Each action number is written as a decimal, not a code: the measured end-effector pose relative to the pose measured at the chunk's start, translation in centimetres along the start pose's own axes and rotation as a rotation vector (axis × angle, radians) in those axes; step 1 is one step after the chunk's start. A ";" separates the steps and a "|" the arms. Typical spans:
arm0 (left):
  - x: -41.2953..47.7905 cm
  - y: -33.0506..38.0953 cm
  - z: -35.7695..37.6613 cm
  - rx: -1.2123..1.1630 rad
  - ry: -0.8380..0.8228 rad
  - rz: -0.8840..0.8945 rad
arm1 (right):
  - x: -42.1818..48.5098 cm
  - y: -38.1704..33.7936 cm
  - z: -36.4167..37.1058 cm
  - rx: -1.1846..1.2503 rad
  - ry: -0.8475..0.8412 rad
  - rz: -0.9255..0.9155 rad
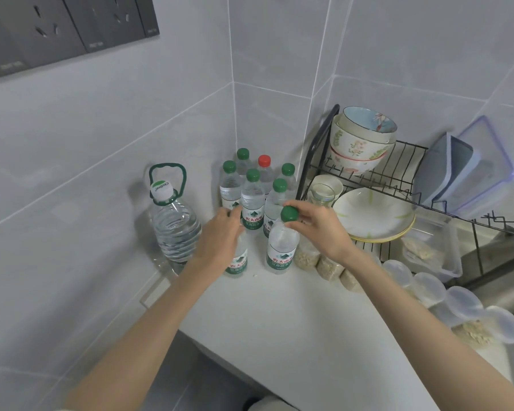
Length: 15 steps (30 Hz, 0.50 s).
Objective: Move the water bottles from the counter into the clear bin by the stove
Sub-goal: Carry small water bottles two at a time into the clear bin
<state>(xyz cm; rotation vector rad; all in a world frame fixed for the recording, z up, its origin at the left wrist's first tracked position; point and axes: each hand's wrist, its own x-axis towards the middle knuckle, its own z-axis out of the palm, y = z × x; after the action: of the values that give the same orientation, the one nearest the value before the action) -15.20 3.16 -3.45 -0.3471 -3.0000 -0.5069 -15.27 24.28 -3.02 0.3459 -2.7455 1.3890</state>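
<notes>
Several small water bottles [252, 200] with green caps, and one with a red cap [264, 161], stand clustered in the corner of the white counter [279, 315]. My right hand [318, 229] grips the neck of the front right bottle [282, 247], just below its green cap. My left hand [220, 235] wraps around the top of the front left bottle [238, 262] and hides its cap. A large handled jug of water [174, 223] stands to the left against the wall. The clear bin and stove are out of view.
A black wire dish rack [398, 173] with stacked bowls [359, 140], plates [374, 215] and plastic containers [463, 170] stands at the right. Bags of grain [327, 266] and clear lids [463, 304] line the counter's right side. Tiled walls close the corner.
</notes>
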 end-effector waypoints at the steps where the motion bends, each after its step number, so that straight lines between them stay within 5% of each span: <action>1: -0.8 0.3 -0.1 -0.021 -0.008 0.002 | -0.8 -0.1 0.0 -0.022 -0.004 -0.002; 15: -5.5 2.3 1.8 -0.107 -0.175 0.143 | -7.9 0.8 2.2 0.032 -0.040 0.058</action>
<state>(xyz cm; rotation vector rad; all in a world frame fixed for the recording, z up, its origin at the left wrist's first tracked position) -9.36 4.70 -5.04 -0.6414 -3.0890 -0.6566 -7.60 24.38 -6.14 0.3017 -2.7892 1.4564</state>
